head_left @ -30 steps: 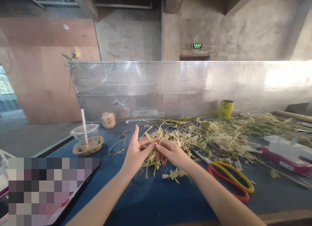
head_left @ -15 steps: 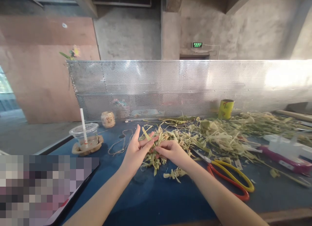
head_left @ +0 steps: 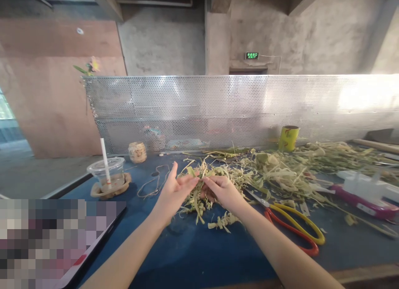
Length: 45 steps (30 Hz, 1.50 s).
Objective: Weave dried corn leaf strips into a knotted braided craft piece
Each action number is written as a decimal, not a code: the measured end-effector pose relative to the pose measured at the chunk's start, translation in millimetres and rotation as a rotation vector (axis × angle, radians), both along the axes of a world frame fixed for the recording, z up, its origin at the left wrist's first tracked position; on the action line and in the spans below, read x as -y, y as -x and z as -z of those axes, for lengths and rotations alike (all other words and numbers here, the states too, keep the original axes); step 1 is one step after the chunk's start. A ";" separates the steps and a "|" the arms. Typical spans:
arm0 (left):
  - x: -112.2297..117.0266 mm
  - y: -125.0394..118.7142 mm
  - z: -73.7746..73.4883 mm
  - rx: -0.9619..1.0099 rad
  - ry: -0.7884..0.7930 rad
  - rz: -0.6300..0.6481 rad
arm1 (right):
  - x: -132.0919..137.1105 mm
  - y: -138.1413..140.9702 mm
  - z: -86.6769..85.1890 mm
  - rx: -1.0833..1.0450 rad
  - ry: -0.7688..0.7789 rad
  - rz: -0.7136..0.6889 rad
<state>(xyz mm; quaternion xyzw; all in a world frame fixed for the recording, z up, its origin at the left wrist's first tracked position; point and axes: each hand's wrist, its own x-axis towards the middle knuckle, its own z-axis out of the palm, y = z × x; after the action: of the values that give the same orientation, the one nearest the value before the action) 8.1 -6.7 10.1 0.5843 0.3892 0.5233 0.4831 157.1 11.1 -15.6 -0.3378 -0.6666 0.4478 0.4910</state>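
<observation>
Near the middle of the table, my left hand has its thumb raised while its other fingers press on a pale green dried-leaf strip. From the other side my right hand pinches the same strip, its fingertips almost touching the left ones. The exact grip is partly covered by the fingers. Under and behind both hands spreads a tangled heap of knotted dried plant strips. A short knotted piece lies just in front of the heap.
Scissors with red and yellow handles lie right of my right hand. Further right are a purple-and-white device and loose plant strips. A lidded cup, a string loop and a screen are leftward. Perforated metal stands behind.
My two hands have come closer together at the fingertips, the right one shifting slightly. The leaf strip that stood up by my left fingers now lies lower and bent over.
</observation>
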 end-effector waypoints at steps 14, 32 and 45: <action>3.8 -3.4 5.5 -0.083 0.031 0.054 | 6.8 -4.8 -11.1 0.084 -0.274 0.212; 8.4 -5.2 13.4 -0.493 -0.436 -0.210 | 6.6 -2.6 -13.6 -0.380 -0.004 0.177; 5.2 0.0 18.6 -0.588 -0.581 -0.244 | 5.0 9.7 2.8 -0.018 0.129 0.102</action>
<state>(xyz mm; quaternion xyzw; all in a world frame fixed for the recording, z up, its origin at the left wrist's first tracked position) 8.1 -11.9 -8.5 0.7701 0.4130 0.4755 0.1015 147.4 6.1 -18.4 -0.3984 -0.6137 0.4672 0.4964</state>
